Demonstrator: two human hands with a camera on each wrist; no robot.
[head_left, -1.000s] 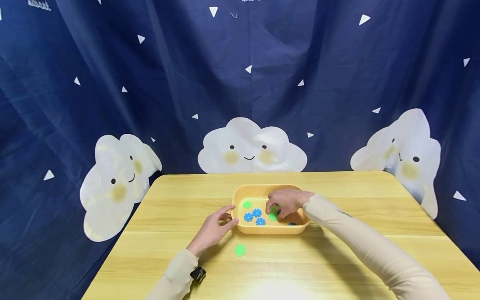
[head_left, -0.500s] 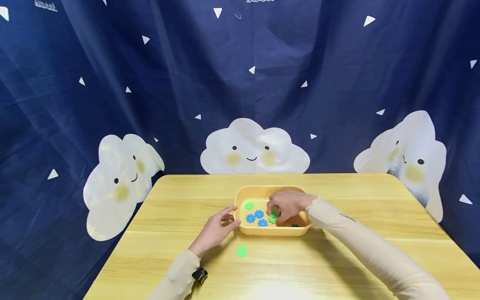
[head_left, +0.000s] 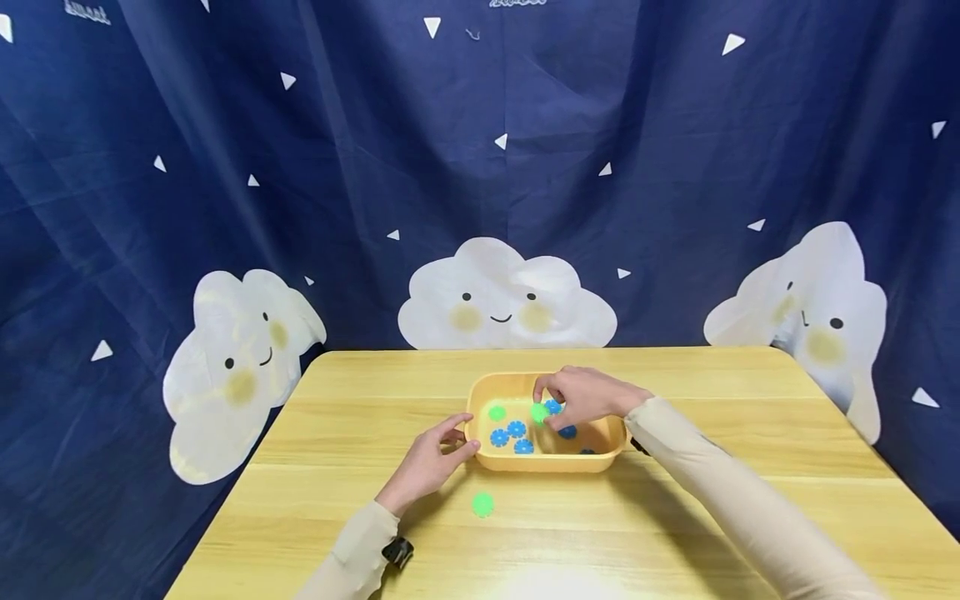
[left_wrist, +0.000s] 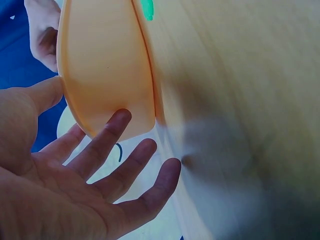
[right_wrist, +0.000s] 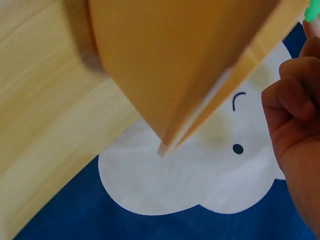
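A green disc (head_left: 540,413) is pinched between the thumb and fingers of the right hand (head_left: 588,394), raised above the right part of the yellow tray (head_left: 543,463). The right wrist view has that hand (right_wrist: 295,105) at the right edge, a green piece (right_wrist: 312,11) at its fingertips. Blue discs (head_left: 523,447) and a green one (head_left: 497,412) lie in the tray. At the tray's left end, the left hand (head_left: 426,463) holds the rim; in the left wrist view this hand (left_wrist: 95,170) has its thumb on the rim and its fingers spread along the outer wall.
One more green disc (head_left: 483,504) lies on the wooden table (head_left: 360,483), in front of the tray. A dark blue curtain (head_left: 360,167) with white clouds and triangles hangs behind the table. Dark bands sit at both wrists.
The right hand has risen from the tray's floor with a green disc, uncovering blue discs beneath it. The left hand stays at the tray's left end.
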